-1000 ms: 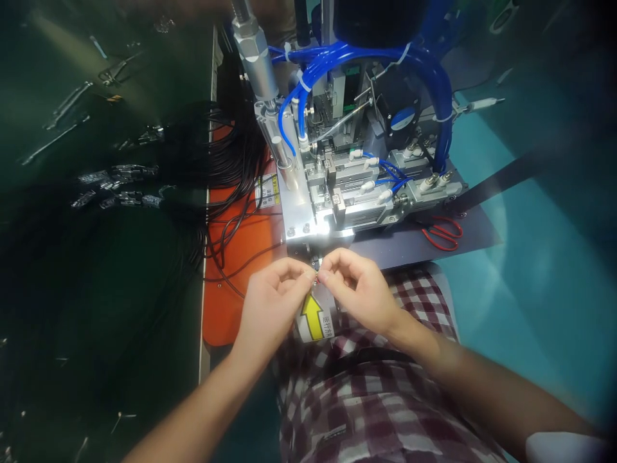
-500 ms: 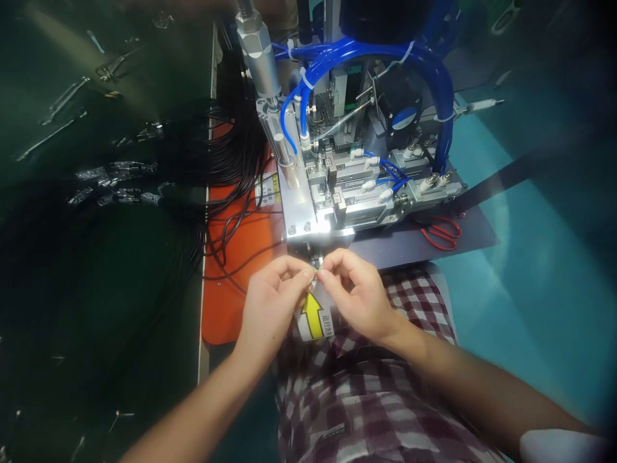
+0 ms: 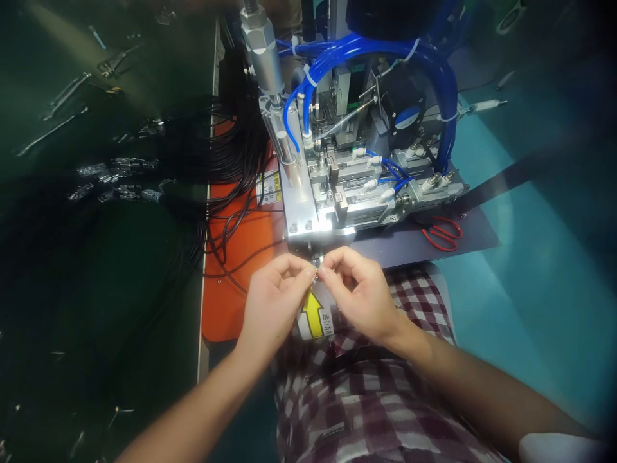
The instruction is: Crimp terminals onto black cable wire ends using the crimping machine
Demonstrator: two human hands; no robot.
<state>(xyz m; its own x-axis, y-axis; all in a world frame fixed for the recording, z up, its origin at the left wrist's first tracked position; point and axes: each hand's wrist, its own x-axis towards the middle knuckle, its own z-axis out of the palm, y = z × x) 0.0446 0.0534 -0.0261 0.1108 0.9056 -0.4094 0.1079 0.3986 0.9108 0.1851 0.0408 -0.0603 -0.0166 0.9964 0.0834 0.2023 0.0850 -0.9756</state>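
My left hand (image 3: pixel 272 299) and my right hand (image 3: pixel 359 289) meet fingertip to fingertip just in front of the metal machine (image 3: pixel 337 186). Both pinch a tiny metal part (image 3: pixel 316 275) between thumb and forefinger; it is too small to name. Below the fingertips a white label with a yellow arrow (image 3: pixel 315 318) shows. The hands hover over my lap, in a checked shirt.
Blue air hoses (image 3: pixel 366 51) loop over the machine. Black cables (image 3: pixel 226 161) lie bundled on an orange mat (image 3: pixel 236 257) at the left. Red scissors (image 3: pixel 443 233) rest on the dark plate at the right. Small clear parts (image 3: pixel 116 183) lie on the dark green bench.
Both hands stay pinched together in nearly the same spot; the view has shifted slightly. Nothing was taken up or let go.
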